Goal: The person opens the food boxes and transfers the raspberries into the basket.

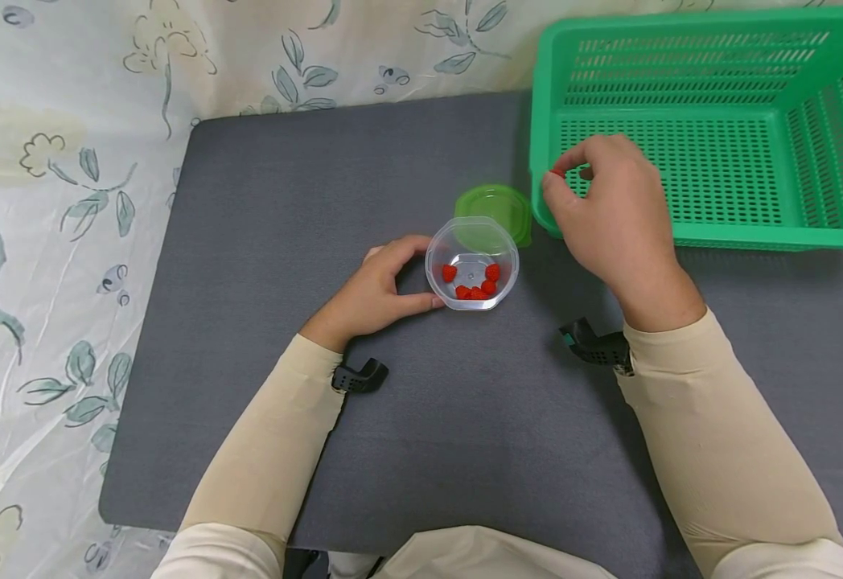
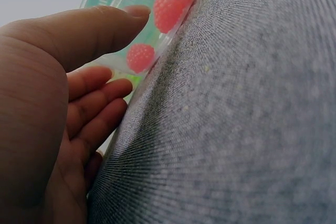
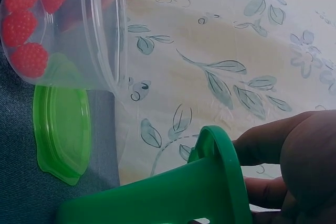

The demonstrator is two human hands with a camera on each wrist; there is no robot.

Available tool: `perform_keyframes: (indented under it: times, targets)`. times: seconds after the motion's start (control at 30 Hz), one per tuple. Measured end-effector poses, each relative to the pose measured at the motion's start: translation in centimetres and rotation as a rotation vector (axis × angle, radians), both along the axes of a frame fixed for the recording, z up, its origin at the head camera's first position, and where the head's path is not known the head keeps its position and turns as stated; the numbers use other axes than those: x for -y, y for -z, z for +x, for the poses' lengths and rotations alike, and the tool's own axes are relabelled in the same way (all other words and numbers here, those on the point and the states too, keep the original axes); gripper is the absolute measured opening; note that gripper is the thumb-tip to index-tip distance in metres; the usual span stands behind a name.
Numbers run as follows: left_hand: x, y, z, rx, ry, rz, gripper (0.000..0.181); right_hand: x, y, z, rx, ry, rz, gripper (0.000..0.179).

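A clear plastic container (image 1: 430, 261) stands on the grey tabletop, with several red raspberries (image 1: 492, 272) on its bottom. My left hand (image 1: 381, 285) holds its left side, thumb at the front and index finger at the back; in the left wrist view the thumb (image 2: 100, 30) lies along its wall. Over the left rim of the green basket (image 1: 776, 236), my right hand (image 1: 613, 213) pinches a raspberry (image 1: 557, 173) between thumb and index finger, mostly covered by the fingertips. The right wrist view hides that berry behind the basket corner.
A green plastic lid (image 1: 501, 201) lies just behind the container, close to the basket's left side. Floral cloth (image 1: 88, 241) borders the table (image 1: 306, 201) at the left and back. Each wrist carries a black camera mount (image 1: 359, 376).
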State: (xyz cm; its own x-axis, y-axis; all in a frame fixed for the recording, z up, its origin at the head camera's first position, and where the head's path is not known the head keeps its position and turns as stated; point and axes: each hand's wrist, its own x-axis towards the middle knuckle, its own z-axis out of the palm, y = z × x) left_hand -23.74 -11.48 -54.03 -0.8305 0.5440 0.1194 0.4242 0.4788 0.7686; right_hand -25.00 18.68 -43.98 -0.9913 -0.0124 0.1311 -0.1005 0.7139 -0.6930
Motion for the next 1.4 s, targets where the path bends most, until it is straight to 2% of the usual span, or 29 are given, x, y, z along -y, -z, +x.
perform_keyframes:
  times: [1.03, 1.4]
  targets:
    - [-0.09, -0.09, 0.08, -0.001, -0.005, -0.002, 0.065, 0.19, 0.05, -0.07, -0.001, -0.044, 0.0, 0.036]
    - [-0.17, -0.19, 0.2, 0.013, -0.006, -0.008, 0.065, 0.39, 0.14, 0.04, 0.007, -0.076, 0.038, 0.035]
